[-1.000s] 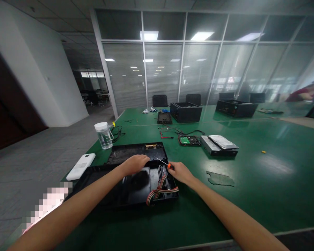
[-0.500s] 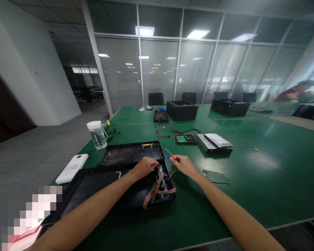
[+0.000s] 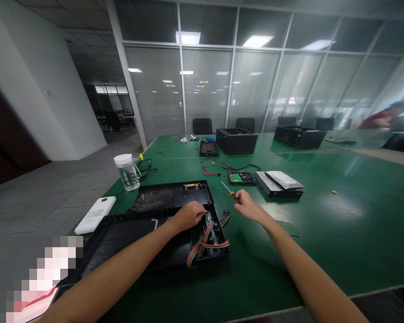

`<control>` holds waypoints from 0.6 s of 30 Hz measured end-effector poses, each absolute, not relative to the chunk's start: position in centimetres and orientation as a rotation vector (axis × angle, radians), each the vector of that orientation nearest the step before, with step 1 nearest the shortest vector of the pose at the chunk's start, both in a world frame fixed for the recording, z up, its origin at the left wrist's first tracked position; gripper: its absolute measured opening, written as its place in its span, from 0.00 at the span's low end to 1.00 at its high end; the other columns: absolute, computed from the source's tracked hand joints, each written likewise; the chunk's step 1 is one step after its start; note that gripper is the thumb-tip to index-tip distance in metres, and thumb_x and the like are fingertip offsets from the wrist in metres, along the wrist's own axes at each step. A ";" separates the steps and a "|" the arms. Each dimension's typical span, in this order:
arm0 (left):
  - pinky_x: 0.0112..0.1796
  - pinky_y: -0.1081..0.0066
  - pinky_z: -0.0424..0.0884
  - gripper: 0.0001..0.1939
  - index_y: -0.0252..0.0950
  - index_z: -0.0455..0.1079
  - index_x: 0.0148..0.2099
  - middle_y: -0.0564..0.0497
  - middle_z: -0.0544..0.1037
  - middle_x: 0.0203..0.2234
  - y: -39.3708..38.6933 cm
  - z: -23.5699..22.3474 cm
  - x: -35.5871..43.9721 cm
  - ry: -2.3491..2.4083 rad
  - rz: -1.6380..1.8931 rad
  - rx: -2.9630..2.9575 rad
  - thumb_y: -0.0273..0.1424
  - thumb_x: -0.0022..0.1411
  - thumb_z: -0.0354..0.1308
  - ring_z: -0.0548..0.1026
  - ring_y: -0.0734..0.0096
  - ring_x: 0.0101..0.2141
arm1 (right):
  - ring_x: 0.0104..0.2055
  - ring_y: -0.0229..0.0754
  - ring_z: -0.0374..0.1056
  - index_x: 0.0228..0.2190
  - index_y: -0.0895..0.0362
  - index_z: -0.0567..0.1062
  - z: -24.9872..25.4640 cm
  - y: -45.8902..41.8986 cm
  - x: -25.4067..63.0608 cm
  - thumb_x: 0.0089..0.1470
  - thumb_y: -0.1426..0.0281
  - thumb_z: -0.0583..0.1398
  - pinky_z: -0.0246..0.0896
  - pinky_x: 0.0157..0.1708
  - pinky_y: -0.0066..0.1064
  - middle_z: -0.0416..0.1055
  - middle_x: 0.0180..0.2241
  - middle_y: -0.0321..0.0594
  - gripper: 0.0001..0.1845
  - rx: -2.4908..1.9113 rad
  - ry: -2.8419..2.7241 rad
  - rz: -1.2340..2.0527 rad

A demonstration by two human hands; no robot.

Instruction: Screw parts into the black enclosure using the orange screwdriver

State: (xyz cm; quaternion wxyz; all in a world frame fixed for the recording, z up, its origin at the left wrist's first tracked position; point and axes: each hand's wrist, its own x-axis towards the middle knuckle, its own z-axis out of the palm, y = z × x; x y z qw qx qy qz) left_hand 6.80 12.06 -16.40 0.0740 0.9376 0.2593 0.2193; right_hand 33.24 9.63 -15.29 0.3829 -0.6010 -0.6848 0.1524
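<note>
My right hand (image 3: 249,206) is closed round the handle of a screwdriver (image 3: 232,194), whose thin shaft points up and left above the green table. My left hand (image 3: 190,216) rests over the right end of a shallow black metal case (image 3: 121,240), its fingertips pinched together near the metal parts inside the rim. Whatever is between those fingers is too small to make out. Striped red, white and black wires (image 3: 208,243) loop over the case's front right corner. Behind the case lies a black metal panel (image 3: 170,197) with a brass-coloured strip.
A hard drive (image 3: 240,178) with a green circuit board and a silver disc drive (image 3: 279,185) lie beyond my right hand. At left stand a water bottle (image 3: 127,172) and a white phone-like object (image 3: 96,215). Black computer cases (image 3: 237,141) are farther back; another person sits at far right.
My right hand has moved right and slightly up with the screwdriver, away from the case. My left hand stays at the case's right end.
</note>
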 end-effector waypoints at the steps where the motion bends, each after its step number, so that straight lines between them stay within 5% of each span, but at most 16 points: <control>1: 0.44 0.69 0.64 0.09 0.33 0.71 0.37 0.47 0.75 0.34 12.0 -16.3 6.8 0.800 0.640 2.818 0.25 0.61 0.49 0.70 0.68 0.38 | 0.28 0.36 0.61 0.33 0.57 0.64 -14.8 9.6 33.7 0.41 0.70 0.56 0.58 0.29 0.28 0.64 0.30 0.36 0.12 -1.470 -1.742 0.438; 4: 0.43 0.70 0.65 0.08 0.33 0.69 0.38 0.48 0.74 0.34 11.7 -15.9 6.9 0.842 0.607 2.791 0.25 0.61 0.49 0.70 0.69 0.37 | 0.22 0.35 0.61 0.37 0.57 0.65 -13.1 9.3 34.8 0.48 0.63 0.55 0.58 0.24 0.27 0.65 0.25 0.33 0.14 -1.309 -1.688 0.636; 8: 0.42 0.71 0.65 0.09 0.34 0.67 0.41 0.49 0.73 0.36 11.6 -15.8 7.1 0.890 0.579 2.699 0.24 0.60 0.49 0.70 0.70 0.37 | 0.17 0.33 0.54 0.26 0.58 0.67 -11.9 8.4 34.7 0.51 0.56 0.53 0.50 0.18 0.25 0.59 0.16 0.30 0.17 -1.284 -1.528 0.458; 18: 0.41 0.72 0.65 0.11 0.34 0.72 0.43 0.48 0.75 0.35 11.9 -16.3 7.0 0.852 0.612 2.603 0.26 0.60 0.50 0.71 0.70 0.37 | 0.22 0.36 0.58 0.27 0.55 0.65 -13.3 7.2 30.8 0.55 0.58 0.49 0.52 0.25 0.25 0.63 0.19 0.33 0.15 -1.305 -1.659 0.163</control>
